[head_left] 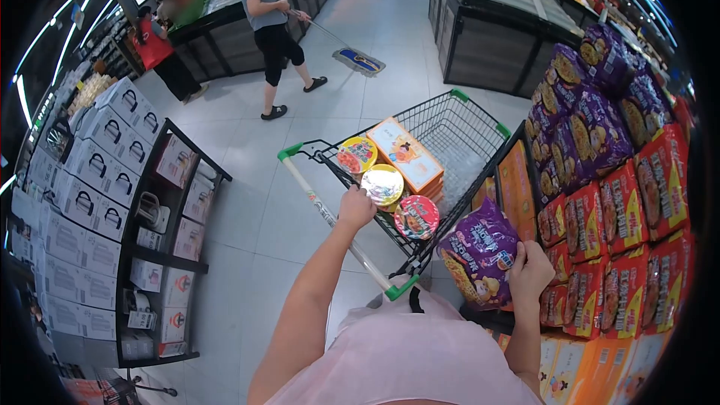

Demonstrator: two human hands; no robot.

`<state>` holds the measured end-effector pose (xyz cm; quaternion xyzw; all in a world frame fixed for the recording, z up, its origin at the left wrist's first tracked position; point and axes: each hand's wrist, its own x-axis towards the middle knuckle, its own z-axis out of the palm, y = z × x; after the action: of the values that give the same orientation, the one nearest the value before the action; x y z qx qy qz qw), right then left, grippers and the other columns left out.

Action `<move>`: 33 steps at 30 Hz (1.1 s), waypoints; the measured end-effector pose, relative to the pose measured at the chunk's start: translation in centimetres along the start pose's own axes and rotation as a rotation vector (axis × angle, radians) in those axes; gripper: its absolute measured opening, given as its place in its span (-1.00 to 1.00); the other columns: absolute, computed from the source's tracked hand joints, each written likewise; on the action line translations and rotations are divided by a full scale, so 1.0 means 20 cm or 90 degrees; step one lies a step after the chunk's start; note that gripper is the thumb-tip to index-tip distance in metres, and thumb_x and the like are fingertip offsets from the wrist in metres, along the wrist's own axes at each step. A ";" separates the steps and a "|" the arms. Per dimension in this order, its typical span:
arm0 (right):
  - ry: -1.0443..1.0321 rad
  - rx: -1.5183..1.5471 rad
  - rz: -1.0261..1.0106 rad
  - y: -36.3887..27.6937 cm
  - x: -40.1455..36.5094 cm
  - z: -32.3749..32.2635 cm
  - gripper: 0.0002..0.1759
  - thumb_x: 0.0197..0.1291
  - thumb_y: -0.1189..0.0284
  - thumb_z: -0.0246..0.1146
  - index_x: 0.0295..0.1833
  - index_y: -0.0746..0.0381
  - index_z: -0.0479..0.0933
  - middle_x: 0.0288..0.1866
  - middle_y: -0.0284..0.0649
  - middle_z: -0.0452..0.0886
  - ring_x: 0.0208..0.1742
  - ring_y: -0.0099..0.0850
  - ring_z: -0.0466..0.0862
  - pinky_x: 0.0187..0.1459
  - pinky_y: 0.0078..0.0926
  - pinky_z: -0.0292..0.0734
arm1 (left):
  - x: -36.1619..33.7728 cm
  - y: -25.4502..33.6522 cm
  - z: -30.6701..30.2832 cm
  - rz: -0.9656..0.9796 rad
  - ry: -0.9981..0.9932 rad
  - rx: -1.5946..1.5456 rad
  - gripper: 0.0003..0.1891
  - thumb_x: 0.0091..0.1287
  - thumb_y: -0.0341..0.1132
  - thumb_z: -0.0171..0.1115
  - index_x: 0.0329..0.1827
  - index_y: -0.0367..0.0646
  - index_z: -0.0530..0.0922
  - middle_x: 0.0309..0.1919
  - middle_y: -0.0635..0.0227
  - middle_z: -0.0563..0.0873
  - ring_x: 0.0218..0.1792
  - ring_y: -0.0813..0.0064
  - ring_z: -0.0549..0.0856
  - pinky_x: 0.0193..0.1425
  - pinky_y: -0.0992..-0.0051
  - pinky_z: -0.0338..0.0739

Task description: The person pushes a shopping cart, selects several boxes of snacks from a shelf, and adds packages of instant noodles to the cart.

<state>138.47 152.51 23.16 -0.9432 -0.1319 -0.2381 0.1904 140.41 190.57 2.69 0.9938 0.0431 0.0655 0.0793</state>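
My right hand pinches the right edge of a purple instant noodle pack, held beside the shopping cart and in front of the stacked packs. My left hand reaches over the cart's handle, its fingers curled at the near-left edge of a noodle cup with a pale, shiny lid; part of the grip is hidden. A yellow-lidded noodle cup and a red-lidded noodle cup sit on either side of it. Just beyond lies an orange and white box in the cart.
Purple packs and red noodle packs are piled at my right. White boxes stand stacked along a black shelf at left. Ahead, a person walks with a flat mop near dark display counters.
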 end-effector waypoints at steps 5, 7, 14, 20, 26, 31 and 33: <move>0.012 0.001 0.035 0.03 -0.18 0.03 -0.86 0.23 0.49 0.19 -0.38 0.29 0.47 -0.47 -0.10 0.51 -0.39 -0.11 0.58 -0.40 -0.28 0.44 | -0.14 -0.15 0.06 0.029 0.036 -0.005 -0.81 0.01 -0.23 0.25 -0.57 -0.17 0.68 -0.40 0.27 0.67 -0.19 0.25 0.58 -0.16 0.29 0.58; 0.038 0.064 0.064 0.07 -0.16 0.03 -0.89 0.25 0.50 0.17 -0.32 0.31 0.50 -0.42 -0.07 0.53 -0.35 -0.10 0.59 -0.35 -0.28 0.46 | -0.13 -0.13 0.04 0.044 0.043 -0.006 -0.82 0.00 -0.24 0.25 -0.58 -0.16 0.68 -0.40 0.28 0.66 -0.19 0.26 0.58 -0.16 0.29 0.58; -0.053 0.196 0.171 0.20 -0.13 0.23 -0.83 0.33 0.46 0.11 -0.24 0.35 0.52 -0.47 0.02 0.53 -0.46 -0.08 0.57 -0.37 -0.28 0.44 | -0.23 -0.15 -0.08 0.075 0.057 -0.006 -0.83 0.00 -0.25 0.25 -0.58 -0.14 0.69 -0.43 0.35 0.64 -0.23 0.29 0.57 -0.17 0.32 0.57; -0.015 0.301 0.163 0.24 0.02 0.46 -0.75 0.37 0.41 0.09 -0.36 0.34 0.40 -0.61 -0.06 0.32 -0.61 -0.34 0.38 -0.50 -0.35 0.29 | -0.29 -0.22 -0.12 0.074 0.055 -0.018 -0.86 -0.02 -0.28 0.25 -0.60 -0.14 0.66 -0.48 0.34 0.62 -0.25 0.27 0.56 -0.16 0.34 0.55; -0.006 0.503 0.289 0.12 0.04 0.61 -0.70 0.41 0.42 0.06 -0.40 0.36 0.41 -0.56 -0.30 0.40 -0.43 -0.63 0.34 -0.36 -0.53 0.30 | -0.51 -0.39 -0.17 0.070 0.054 -0.044 -0.92 -0.04 -0.36 0.27 -0.59 -0.16 0.63 -0.48 0.31 0.62 -0.25 0.26 0.57 -0.18 0.33 0.56; 0.004 0.680 0.402 0.41 0.46 0.80 -0.69 0.44 0.40 0.04 -0.35 0.36 0.46 -0.47 -0.46 0.43 -0.40 -0.68 0.36 -0.31 -0.63 0.31 | -0.27 -0.22 -0.14 0.044 0.024 -0.046 -0.93 -0.04 -0.39 0.28 -0.49 -0.17 0.63 -0.38 0.30 0.63 -0.18 0.22 0.58 -0.13 0.30 0.55; 0.006 0.674 0.405 0.42 0.52 0.83 -0.69 0.44 0.40 0.05 -0.34 0.36 0.47 -0.47 -0.47 0.43 -0.40 -0.68 0.36 -0.32 -0.63 0.31 | -0.26 -0.22 -0.14 0.038 0.026 -0.037 -0.84 -0.02 -0.38 0.29 -0.35 -0.18 0.63 -0.27 0.24 0.62 -0.10 0.18 0.57 -0.04 0.27 0.53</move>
<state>156.85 153.60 12.35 -0.7126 0.0565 -0.0761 0.6951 134.48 194.73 4.03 0.9903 0.0130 0.0896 0.1054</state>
